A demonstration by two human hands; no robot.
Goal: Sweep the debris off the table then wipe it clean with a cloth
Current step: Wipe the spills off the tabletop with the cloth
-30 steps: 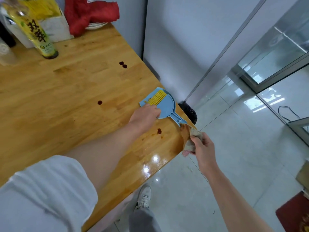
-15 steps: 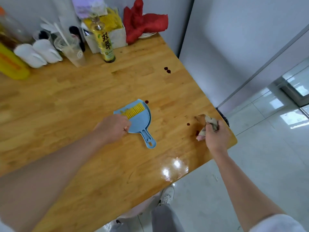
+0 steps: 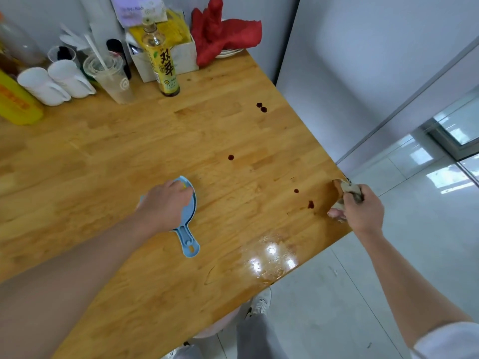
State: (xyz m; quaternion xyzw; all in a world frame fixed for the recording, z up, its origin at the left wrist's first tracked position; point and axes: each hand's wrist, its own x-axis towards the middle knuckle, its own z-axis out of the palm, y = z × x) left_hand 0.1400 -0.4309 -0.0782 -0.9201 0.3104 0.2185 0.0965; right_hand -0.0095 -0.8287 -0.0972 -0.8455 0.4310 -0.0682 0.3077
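Observation:
A small blue dustpan [image 3: 188, 229] with a yellow brush lies in the middle of the wooden table [image 3: 129, 156], its handle pointing toward me. My left hand [image 3: 166, 203] rests on top of it and hides most of the pan and the brush. My right hand [image 3: 359, 208] is closed on a stained, crumpled cloth [image 3: 347, 189] at the table's right corner. Dark red spots mark the wood: a pair [image 3: 261, 107] far back, one [image 3: 230, 157] mid-table, two [image 3: 303, 198] beside the cloth, next to a brownish wet smear.
Along the back edge stand two white cups [image 3: 55, 81], a clear plastic cup [image 3: 111, 76], a yellow-labelled bottle [image 3: 163, 60], a white box [image 3: 181, 58] and a red cloth [image 3: 223, 35] on plates. A yellow container [image 3: 15, 99] sits far left. Tiled floor and my shoes lie below right.
My left hand slid further over the dustpan, covering the brush. My right hand brought the cloth from beyond the corner onto the table's corner. My view turned left toward the table.

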